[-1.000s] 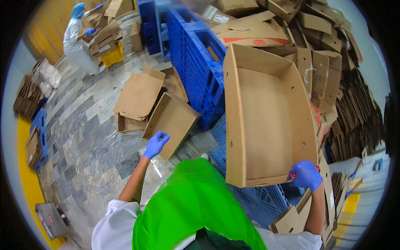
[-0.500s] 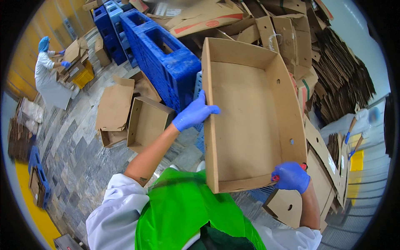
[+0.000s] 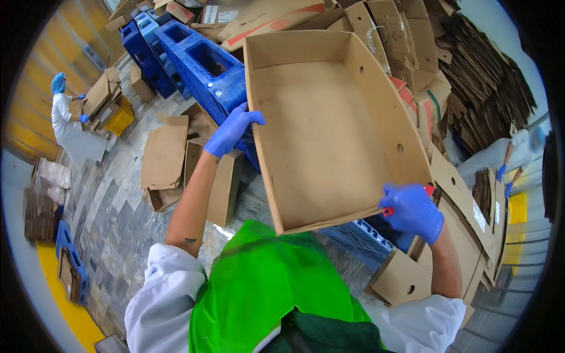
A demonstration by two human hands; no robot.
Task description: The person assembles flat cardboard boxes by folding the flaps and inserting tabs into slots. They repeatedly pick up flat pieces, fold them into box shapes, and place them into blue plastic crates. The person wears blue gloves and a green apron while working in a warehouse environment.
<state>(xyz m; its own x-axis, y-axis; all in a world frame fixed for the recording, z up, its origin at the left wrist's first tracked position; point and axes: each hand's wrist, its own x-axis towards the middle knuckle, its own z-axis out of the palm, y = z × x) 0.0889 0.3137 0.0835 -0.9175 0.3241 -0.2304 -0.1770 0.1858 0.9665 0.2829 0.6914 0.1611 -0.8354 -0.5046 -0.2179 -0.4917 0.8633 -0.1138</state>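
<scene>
Held in front of me is an open, shallow cardboard box [image 3: 329, 135], tilted, with round holes in its right wall. My left hand [image 3: 232, 130], in a blue glove, is closed on the box's left wall, thumb over the rim. At the near right corner, my gloved right hand [image 3: 412, 212] is closed around a red-handled tool [image 3: 429, 189] and against the box edge. Only bits of red stick out of that fist, so the tool's kind is hidden. A green apron covers my front.
Blue plastic pallets [image 3: 206, 65] stand on edge beyond the box. Cardboard boxes [image 3: 165, 150] lie on the tiled floor to the left. Flattened cardboard [image 3: 488, 88] is piled at the right. One co-worker [image 3: 73, 117] handles cardboard far left; another's gloved hands [image 3: 505, 179] show far right.
The box has shifted left and away from me, and my left hand has moved left and up with it. My right hand stays at the near right corner, a little higher, still around the red tool.
</scene>
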